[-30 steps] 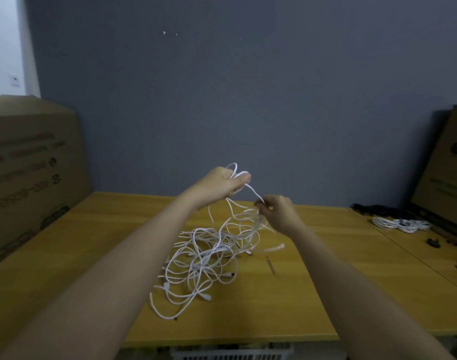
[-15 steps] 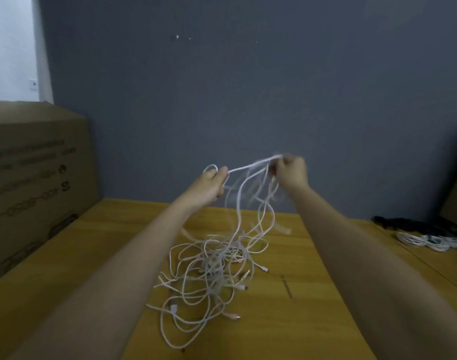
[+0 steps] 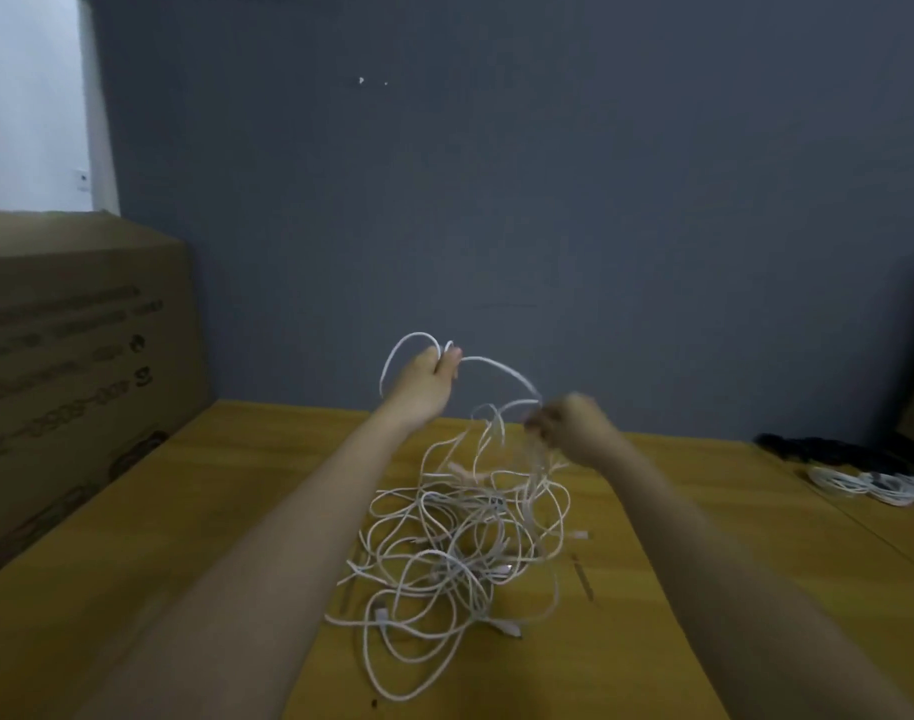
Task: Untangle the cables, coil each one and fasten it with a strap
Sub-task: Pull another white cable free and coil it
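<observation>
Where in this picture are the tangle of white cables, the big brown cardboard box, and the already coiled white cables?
Tangle of white cables (image 3: 460,553): head view, middle of the heap.
Big brown cardboard box (image 3: 81,366): head view, printed side.
Coiled white cables (image 3: 870,483): head view, middle of the bundle, far right.

Dark grey-blue wall (image 3: 548,200), wooden table (image 3: 133,589), large cardboard box (image 3: 70,356) at left, bright white wall (image 3: 29,96) behind it

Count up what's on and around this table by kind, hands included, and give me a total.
Hands: 2, left hand and right hand, both gripping cable
Tangle of white cables: 1 (strands too knotted to count)
Coiled white cables at far right: 1 cluster
Pile of black items: 1
Cardboard box: 1
Wooden table: 1
Total: 7
</observation>
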{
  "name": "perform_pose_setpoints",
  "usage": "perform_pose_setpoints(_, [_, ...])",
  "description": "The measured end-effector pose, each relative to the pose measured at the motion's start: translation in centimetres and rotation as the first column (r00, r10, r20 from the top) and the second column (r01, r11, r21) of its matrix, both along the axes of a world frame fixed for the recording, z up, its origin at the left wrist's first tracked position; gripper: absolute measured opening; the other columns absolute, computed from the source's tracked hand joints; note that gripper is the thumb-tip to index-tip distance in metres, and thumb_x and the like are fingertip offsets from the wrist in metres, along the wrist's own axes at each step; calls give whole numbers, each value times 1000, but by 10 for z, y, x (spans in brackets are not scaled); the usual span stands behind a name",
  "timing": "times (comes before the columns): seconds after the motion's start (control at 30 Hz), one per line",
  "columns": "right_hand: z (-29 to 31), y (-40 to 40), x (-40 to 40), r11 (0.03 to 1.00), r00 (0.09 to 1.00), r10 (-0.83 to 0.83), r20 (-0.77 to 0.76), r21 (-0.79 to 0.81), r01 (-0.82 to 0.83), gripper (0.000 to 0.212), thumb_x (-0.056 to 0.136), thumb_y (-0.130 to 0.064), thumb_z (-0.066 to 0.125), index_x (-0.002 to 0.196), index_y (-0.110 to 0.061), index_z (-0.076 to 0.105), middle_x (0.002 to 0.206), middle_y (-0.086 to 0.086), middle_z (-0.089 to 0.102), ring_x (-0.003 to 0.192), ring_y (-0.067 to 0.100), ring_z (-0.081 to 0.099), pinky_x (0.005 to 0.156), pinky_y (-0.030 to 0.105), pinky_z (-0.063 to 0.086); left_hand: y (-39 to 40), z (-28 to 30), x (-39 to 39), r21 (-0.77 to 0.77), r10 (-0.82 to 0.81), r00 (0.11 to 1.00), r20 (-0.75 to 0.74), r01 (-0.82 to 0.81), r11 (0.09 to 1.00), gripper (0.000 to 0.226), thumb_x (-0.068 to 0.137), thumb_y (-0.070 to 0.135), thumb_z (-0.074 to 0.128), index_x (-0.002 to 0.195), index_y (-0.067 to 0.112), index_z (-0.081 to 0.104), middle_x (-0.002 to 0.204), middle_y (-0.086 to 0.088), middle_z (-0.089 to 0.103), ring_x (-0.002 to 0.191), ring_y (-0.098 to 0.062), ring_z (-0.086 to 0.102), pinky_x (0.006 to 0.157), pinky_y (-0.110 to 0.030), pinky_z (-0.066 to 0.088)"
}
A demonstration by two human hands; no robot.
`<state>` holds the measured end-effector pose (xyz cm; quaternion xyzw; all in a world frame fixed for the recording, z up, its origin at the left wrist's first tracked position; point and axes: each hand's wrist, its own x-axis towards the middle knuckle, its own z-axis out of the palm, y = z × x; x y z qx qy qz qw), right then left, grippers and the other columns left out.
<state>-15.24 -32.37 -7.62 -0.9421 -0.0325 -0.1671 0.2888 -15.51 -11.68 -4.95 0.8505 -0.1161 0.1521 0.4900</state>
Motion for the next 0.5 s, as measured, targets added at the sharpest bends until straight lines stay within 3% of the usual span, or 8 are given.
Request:
perform_pose_setpoints(0.07, [13,-12,-3,996,1000,5,29,90,-8,26,96,-22,55,86,-6,74,80,13,70,67,22,61,62,30,45,1,-1,2,22,31,999,13,-31,999,40,104,38,31,73,17,45,68,3,48,64,-17,46,57,-27,31])
perform_pose_setpoints(0.13, [16,-19,-13,974,960,82,-268,-183,-135,26,96,-21,54,88,-5,73,88,12,72,78,26,67,69,31,49,0,-4,2,79,49,999,14,-50,996,38,103,36,33,79,13,49,71,1,51,67,-20,48,60,-30,31])
perform_pose_setpoints(0.17, [14,-22,-16,952,955,69,-288,-267,-149,27,97,-22,54,88,-7,73,92,13,72,85,28,67,74,33,50,-1,-7,3,97,58,998,9,-59,994,37,103,36,33,83,11,50,73,0,52,71,-22,49,64,-30,31])
perform_pose_setpoints(0.2, [16,-26,-17,964,979,58,-196,-243,-106,27,97,-24,54,86,-9,73,93,16,72,85,30,66,76,35,50,-2,-9,4,100,73,997,4,-73,992,37,103,37,32,84,11,51,74,0,51,74,-24,49,66,-31,31])
perform_pose_setpoints(0.3, [29,-27,-25,964,976,42,212,247,-95,28,97,-27,53,80,-13,71,78,12,68,67,20,59,68,31,46,-6,-15,6,88,110,994,-12,-108,990,41,103,39,30,78,13,49,73,-1,51,74,-24,48,69,-31,31])
perform_pose_setpoints(0.37, [35,-22,-30,822,972,80,220,537,-190,29,98,-25,51,78,-13,67,70,5,66,61,12,61,65,27,48,-12,-16,3,93,77,997,-4,-76,993,43,103,39,31,70,17,46,68,2,49,67,-21,48,66,-31,30])
perform_pose_setpoints(0.43, [31,-15,-32,789,977,64,201,590,-174,35,101,-28,45,75,-12,63,60,2,56,50,10,52,55,22,43,-19,-13,-3,96,21,1000,16,-22,995,45,104,38,29,67,18,45,66,2,49,63,-17,47,65,-31,31])
perform_pose_setpoints(0.5, [27,-13,-32,884,982,24,189,454,-109,41,101,-35,41,76,-11,62,57,-3,44,47,7,40,49,20,34,-25,-9,-11,103,-57,998,33,54,993,48,104,37,25,65,16,43,63,1,47,59,-16,47,59,-28,34])
